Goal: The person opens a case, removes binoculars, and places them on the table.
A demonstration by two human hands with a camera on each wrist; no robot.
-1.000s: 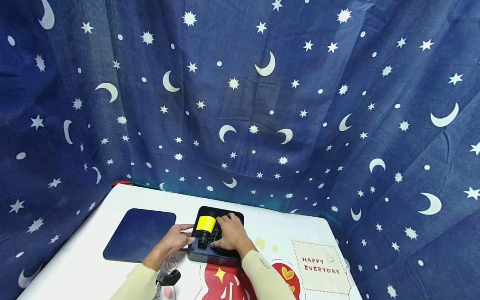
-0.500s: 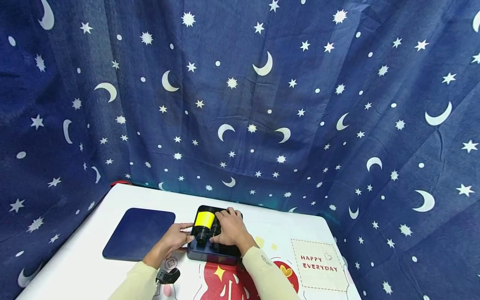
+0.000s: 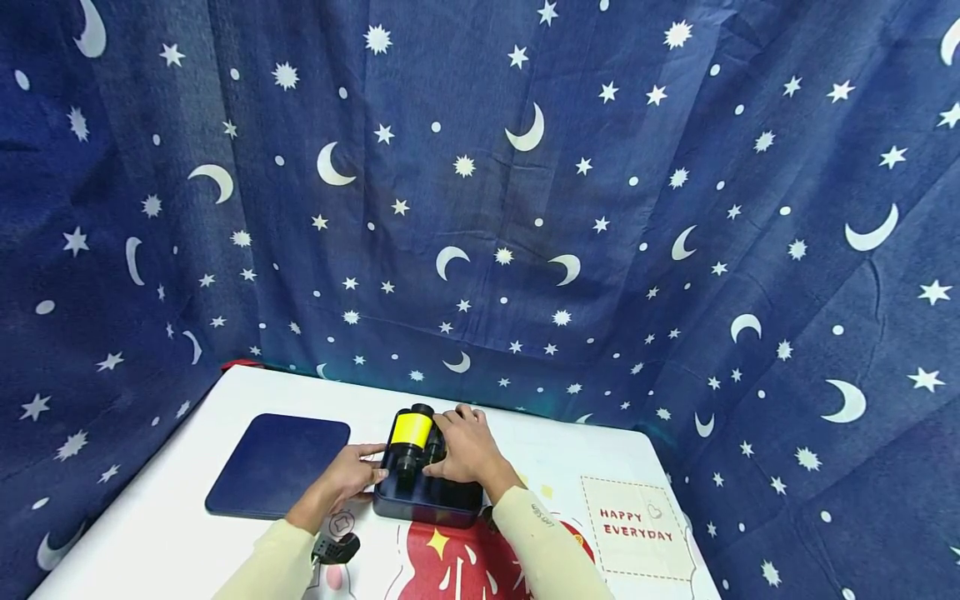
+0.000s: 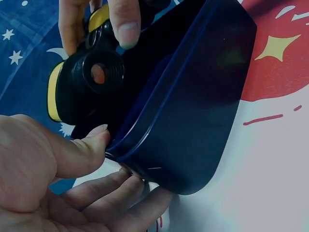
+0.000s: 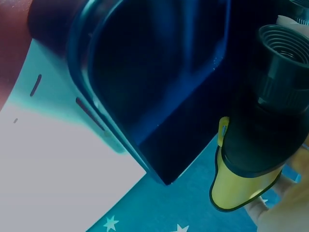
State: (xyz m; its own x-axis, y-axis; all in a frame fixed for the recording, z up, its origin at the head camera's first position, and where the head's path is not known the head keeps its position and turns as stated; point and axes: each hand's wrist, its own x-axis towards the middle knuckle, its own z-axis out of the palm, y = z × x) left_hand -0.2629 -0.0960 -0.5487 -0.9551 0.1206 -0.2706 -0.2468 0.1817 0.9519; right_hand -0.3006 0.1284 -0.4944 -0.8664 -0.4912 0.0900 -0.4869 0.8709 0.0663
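A pair of black and yellow binoculars [image 3: 411, 430] tilts up partly out of a dark blue box [image 3: 426, 511], its far end above the back rim. My right hand [image 3: 468, 447] grips the binoculars from the right side, covering one barrel. In the right wrist view, only part of that hand [image 5: 289, 208] shows, beside the yellow band. My left hand [image 3: 356, 473] holds the box's left wall. The left wrist view shows its thumb at the rim and the other fingers outside, against the box wall [image 4: 198, 111]. Some fingertips are hidden there.
A flat dark blue lid [image 3: 279, 467] lies left of the box on the white printed tablecloth [image 3: 180, 508]. A "HAPPY EVERYDAY" print [image 3: 640, 529] marks the cloth at right. Behind the table hangs a blue curtain [image 3: 480, 208] with moons and stars.
My right hand has raised the binoculars; their far end has come up out of the box and tilted. My left hand stays at the box's left wall.
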